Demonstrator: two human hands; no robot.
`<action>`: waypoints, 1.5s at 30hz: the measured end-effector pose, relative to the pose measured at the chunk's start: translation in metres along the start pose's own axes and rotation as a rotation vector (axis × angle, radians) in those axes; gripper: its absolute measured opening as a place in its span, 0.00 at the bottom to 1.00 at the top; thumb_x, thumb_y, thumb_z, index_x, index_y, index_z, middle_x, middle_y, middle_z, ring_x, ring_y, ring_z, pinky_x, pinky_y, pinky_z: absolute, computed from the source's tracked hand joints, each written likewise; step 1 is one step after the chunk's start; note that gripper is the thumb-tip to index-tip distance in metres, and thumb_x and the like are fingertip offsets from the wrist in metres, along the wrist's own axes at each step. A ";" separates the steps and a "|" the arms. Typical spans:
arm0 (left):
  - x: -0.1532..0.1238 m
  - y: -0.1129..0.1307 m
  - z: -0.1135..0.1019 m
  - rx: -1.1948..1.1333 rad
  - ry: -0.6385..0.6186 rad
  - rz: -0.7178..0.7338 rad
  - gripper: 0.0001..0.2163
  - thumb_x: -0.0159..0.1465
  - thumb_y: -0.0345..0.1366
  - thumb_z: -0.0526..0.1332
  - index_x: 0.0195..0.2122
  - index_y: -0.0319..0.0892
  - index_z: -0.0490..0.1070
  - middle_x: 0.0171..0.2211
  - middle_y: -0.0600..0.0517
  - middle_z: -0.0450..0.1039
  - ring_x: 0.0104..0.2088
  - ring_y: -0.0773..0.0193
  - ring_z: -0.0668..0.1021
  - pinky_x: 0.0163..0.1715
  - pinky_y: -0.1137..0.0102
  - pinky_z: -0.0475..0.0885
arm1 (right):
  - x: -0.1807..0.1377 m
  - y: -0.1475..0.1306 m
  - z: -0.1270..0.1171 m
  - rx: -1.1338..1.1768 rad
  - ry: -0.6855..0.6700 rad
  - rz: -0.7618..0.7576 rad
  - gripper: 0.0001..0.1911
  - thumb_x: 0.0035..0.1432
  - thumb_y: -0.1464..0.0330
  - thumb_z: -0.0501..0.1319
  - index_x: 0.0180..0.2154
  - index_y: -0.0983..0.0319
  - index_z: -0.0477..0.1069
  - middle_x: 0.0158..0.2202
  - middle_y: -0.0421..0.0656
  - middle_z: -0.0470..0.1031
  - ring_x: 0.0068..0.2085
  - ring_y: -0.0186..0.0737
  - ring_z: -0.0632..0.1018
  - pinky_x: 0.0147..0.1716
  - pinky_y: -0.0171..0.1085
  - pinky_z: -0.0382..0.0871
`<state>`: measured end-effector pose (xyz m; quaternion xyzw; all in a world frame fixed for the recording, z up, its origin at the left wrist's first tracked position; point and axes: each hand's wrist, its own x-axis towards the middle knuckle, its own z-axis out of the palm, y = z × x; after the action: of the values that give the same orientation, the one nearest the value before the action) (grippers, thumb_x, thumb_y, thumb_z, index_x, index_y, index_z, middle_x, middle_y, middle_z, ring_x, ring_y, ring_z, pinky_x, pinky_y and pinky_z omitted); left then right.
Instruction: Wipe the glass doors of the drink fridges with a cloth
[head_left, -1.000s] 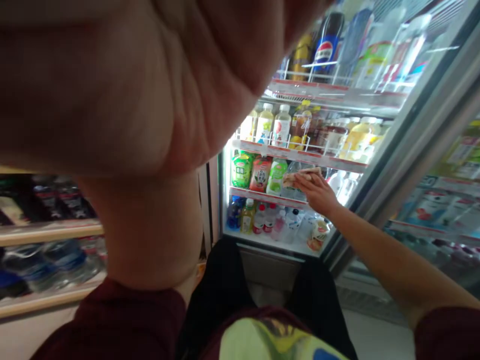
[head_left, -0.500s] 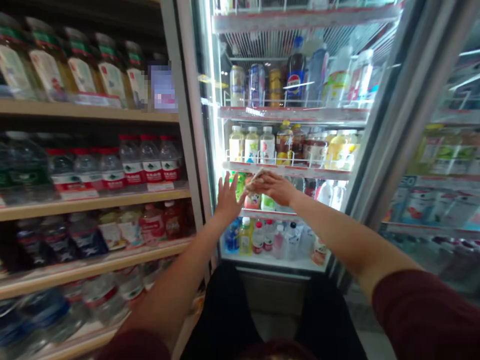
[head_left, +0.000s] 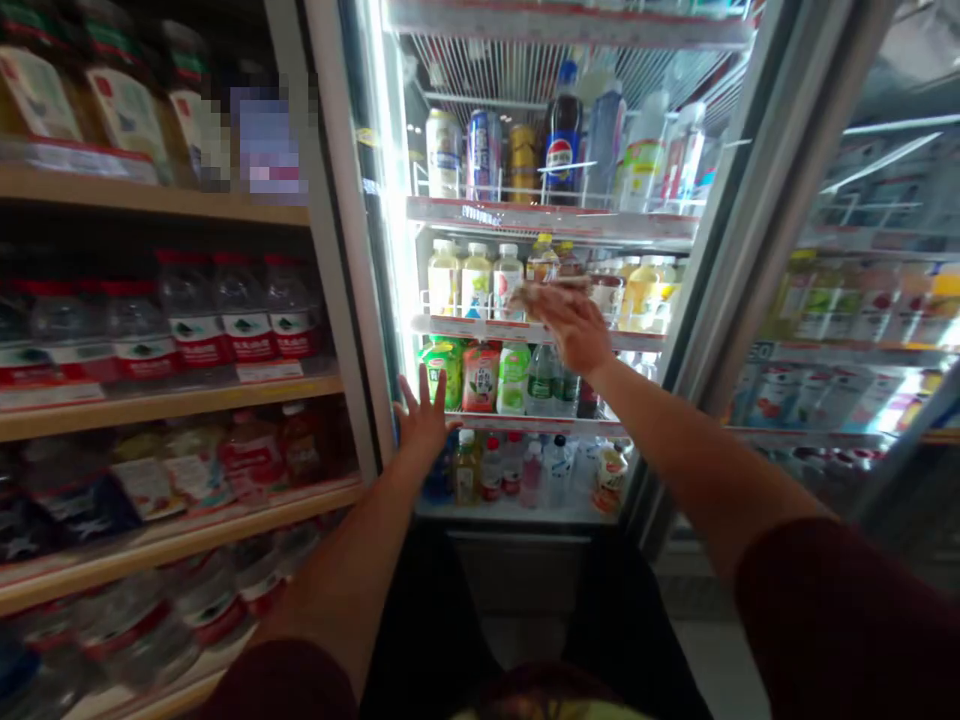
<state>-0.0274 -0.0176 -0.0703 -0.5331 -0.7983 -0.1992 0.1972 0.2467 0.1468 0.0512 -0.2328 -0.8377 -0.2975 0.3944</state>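
A lit drinks cooler stands in front of me behind a glass door (head_left: pixel 501 525) that carries reflections. My left hand (head_left: pixel 424 425) is open at the door's lower left side, fingers spread, apparently against the glass. Higher and to the right is my right hand (head_left: pixel 571 325), its fingers over a pale cloth (head_left: pixel 525 296) at the glass. Motion smears the cloth, and the hand hides most of it. Behind my hands are a green drink bottle (head_left: pixel 514 378), a red-labelled bottle (head_left: pixel 480 378) and a cola bottle (head_left: pixel 563 135).
On the left, a wooden shelf (head_left: pixel 172 398) holds several red-capped water bottles (head_left: pixel 191 310). A metal door frame (head_left: pixel 757 260) runs along the right, with another cooler (head_left: pixel 832 350) beyond it. My dark-clothed legs (head_left: pixel 435 620) are below the cooler door.
My right hand has moved up and right across the glass with the cloth. My left hand has shifted left and down, away from it. The view has turned slightly right.
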 end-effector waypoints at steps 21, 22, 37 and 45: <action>-0.002 0.013 -0.007 -0.069 -0.055 -0.055 0.59 0.66 0.54 0.76 0.86 0.49 0.36 0.85 0.37 0.24 0.83 0.26 0.33 0.75 0.26 0.57 | -0.187 0.032 0.016 0.047 -0.292 -0.236 0.30 0.76 0.70 0.55 0.73 0.47 0.74 0.73 0.36 0.76 0.73 0.50 0.76 0.79 0.56 0.64; -0.002 0.013 -0.006 -0.069 -0.053 -0.057 0.58 0.67 0.52 0.76 0.86 0.49 0.37 0.86 0.37 0.24 0.83 0.25 0.33 0.75 0.26 0.57 | -0.184 0.038 0.012 0.028 -0.288 -0.199 0.30 0.76 0.70 0.53 0.73 0.48 0.73 0.74 0.38 0.75 0.73 0.51 0.76 0.79 0.58 0.63; -0.003 0.011 -0.006 -0.085 -0.031 -0.036 0.57 0.66 0.46 0.78 0.85 0.50 0.40 0.86 0.38 0.26 0.83 0.25 0.34 0.74 0.24 0.56 | -0.127 0.000 0.021 0.056 -0.220 -0.073 0.29 0.78 0.70 0.54 0.74 0.52 0.73 0.76 0.43 0.71 0.77 0.56 0.71 0.81 0.66 0.56; -0.003 0.009 -0.004 -0.116 -0.033 -0.017 0.58 0.67 0.48 0.77 0.86 0.50 0.37 0.86 0.37 0.26 0.83 0.24 0.33 0.73 0.22 0.55 | -0.076 -0.070 0.046 0.108 -0.263 -0.141 0.32 0.76 0.69 0.58 0.77 0.52 0.68 0.80 0.41 0.66 0.81 0.60 0.62 0.81 0.67 0.56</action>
<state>-0.0175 -0.0193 -0.0676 -0.5400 -0.7931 -0.2380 0.1510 0.2234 0.1162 -0.0551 -0.1889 -0.9112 -0.2460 0.2712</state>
